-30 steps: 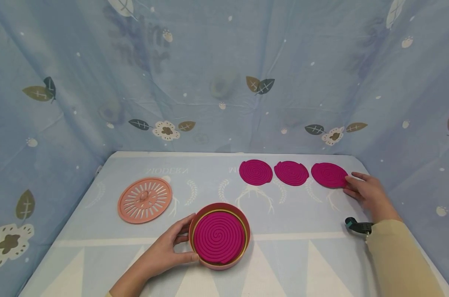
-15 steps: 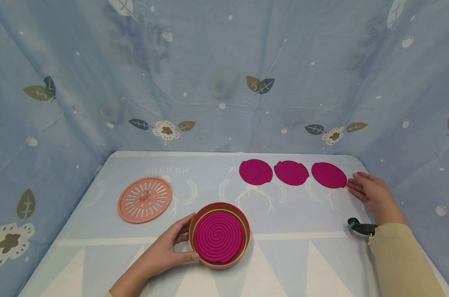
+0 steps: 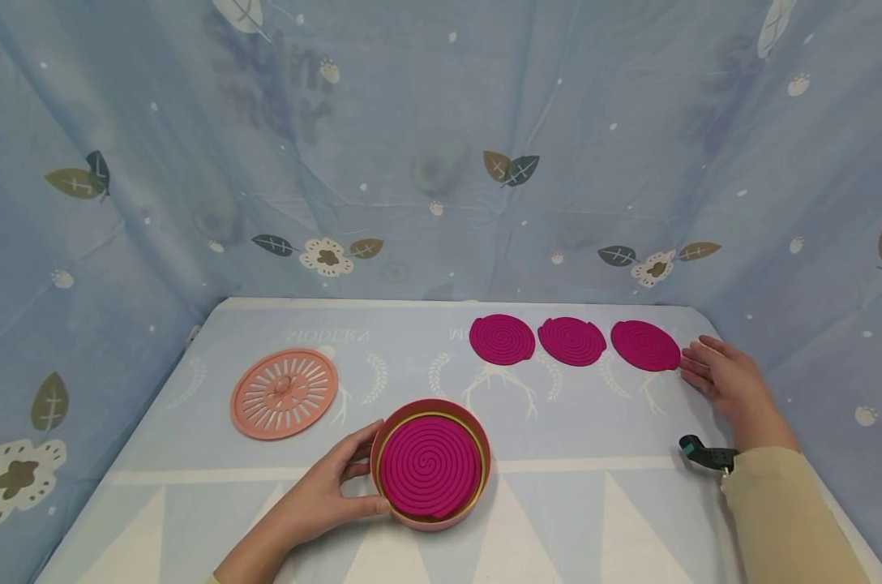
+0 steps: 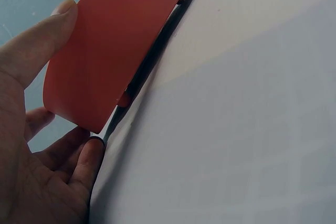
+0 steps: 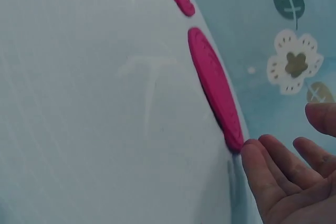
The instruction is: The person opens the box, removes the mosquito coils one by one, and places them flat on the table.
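Observation:
My left hand [image 3: 324, 495] grips the left side of a round coral mosquito coil holder [image 3: 485, 466], its thumb at the near side and fingers behind. A magenta spiral mosquito coil [image 3: 430, 466] lies inside it, within a yellow inner ring. The left wrist view shows the holder's outer wall [image 4: 115, 45] between thumb and fingers. My right hand [image 3: 729, 381] rests beside the rightmost mosquito coil [image 3: 645, 345], fingers extended and thumb apart. Its fingertips [image 5: 252, 148] are at that coil's end; whether they touch it I cannot tell.
Two more magenta coils, a middle one [image 3: 572, 341] and a left one [image 3: 503, 339], lie in a row along the table's back. A slotted coral lid [image 3: 284, 394] with a central knob lies at left. Patterned blue cloth [image 3: 441, 162] walls the table's back and sides.
My right hand has let go of the rightmost coil's edge and drawn slightly right, its fingers now straighter. The left hand and the holder have not moved.

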The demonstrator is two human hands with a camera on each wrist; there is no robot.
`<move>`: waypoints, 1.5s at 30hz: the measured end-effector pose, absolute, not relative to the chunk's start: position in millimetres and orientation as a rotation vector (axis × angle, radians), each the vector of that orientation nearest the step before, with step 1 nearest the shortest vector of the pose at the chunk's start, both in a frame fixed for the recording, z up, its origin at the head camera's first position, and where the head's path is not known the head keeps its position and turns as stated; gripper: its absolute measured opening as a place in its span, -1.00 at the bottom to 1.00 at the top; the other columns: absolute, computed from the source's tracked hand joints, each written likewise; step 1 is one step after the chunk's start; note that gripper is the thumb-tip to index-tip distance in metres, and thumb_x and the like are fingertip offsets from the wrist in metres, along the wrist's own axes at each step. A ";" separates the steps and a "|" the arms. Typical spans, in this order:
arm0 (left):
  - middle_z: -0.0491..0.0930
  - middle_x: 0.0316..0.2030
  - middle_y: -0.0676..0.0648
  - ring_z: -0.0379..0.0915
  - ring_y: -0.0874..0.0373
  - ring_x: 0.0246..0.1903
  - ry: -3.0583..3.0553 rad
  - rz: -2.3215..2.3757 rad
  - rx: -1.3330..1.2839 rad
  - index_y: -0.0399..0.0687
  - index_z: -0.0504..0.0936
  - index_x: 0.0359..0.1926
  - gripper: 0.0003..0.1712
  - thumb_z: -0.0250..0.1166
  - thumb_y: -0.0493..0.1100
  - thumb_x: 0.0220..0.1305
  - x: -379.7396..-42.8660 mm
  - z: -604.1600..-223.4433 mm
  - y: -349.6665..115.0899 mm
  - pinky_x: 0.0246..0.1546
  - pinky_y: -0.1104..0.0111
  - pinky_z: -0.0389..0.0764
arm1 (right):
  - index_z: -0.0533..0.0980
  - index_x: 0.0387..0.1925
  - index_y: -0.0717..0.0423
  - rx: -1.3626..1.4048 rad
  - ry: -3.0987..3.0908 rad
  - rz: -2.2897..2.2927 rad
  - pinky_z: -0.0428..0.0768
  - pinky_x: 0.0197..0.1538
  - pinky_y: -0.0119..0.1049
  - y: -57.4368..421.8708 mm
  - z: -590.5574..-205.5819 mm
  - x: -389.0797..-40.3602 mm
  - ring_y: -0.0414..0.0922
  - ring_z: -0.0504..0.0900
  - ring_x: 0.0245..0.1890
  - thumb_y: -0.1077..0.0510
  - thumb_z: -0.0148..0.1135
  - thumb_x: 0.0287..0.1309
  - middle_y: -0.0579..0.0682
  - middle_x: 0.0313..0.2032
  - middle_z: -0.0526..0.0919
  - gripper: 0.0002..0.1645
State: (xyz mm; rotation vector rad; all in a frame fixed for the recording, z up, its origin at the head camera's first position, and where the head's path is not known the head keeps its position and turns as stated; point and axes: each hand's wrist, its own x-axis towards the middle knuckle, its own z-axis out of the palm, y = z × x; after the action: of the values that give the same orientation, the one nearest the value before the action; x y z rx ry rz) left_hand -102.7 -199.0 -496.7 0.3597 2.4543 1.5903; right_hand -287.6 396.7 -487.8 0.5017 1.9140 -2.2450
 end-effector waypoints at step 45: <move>0.40 0.28 0.10 0.36 0.16 0.25 2.466 1.581 0.373 0.28 0.17 0.49 0.16 0.63 0.07 -0.10 -101.9 -496.3 -199.3 0.25 0.34 0.47 | 0.19 0.47 0.09 -0.222 2.328 -1.841 0.61 0.11 -0.20 241.7 -422.4 -253.7 -0.07 0.64 0.05 -0.09 0.25 0.32 0.26 0.30 0.36 -0.18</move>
State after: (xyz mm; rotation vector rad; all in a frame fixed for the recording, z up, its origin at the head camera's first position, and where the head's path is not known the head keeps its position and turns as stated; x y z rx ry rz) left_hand -101.9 -199.3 -496.3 0.3729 2.4658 1.5810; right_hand -253.7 241.7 -422.4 -0.2217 2.3276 -1.8406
